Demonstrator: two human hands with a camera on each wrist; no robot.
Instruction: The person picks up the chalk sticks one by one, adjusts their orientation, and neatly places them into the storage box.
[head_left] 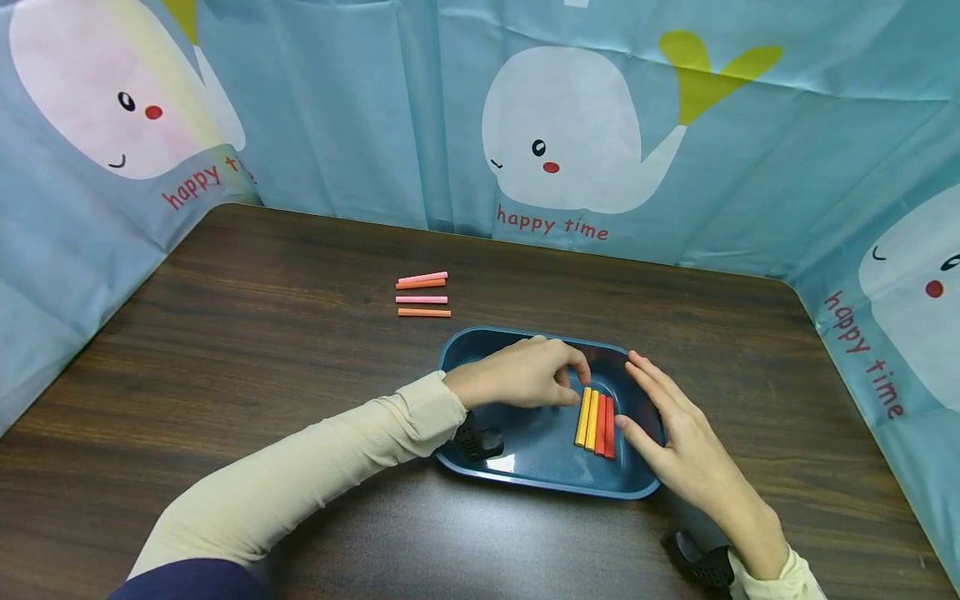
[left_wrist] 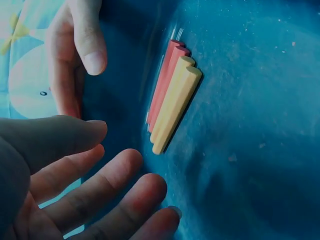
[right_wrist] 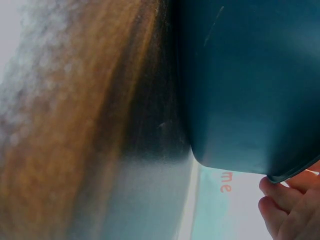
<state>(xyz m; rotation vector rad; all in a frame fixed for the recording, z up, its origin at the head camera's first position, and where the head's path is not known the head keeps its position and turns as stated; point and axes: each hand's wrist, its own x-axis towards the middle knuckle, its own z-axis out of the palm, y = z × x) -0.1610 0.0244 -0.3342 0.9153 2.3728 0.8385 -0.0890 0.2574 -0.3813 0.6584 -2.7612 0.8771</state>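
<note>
Two yellow sticks (head_left: 587, 417) and two red sticks (head_left: 604, 427), chalk-like, lie side by side in a blue tray (head_left: 525, 479). My left hand (head_left: 528, 372) hovers over the tray, just left of the yellow sticks. In the left wrist view, that hand's fingers (left_wrist: 117, 175) are apart from the yellow sticks (left_wrist: 176, 107), with nothing between them and the thumb. My right hand (head_left: 686, 442) lies at the tray's right end, its thumb over the inside near the red sticks. Its fingers (right_wrist: 285, 200) touch the rim in the right wrist view.
Beyond the tray on the dark wooden table (head_left: 300, 350) lie pink and orange sticks (head_left: 423, 299), in a loose column. A blue cloth (head_left: 360, 125) with printed whales hangs behind the table and along both sides.
</note>
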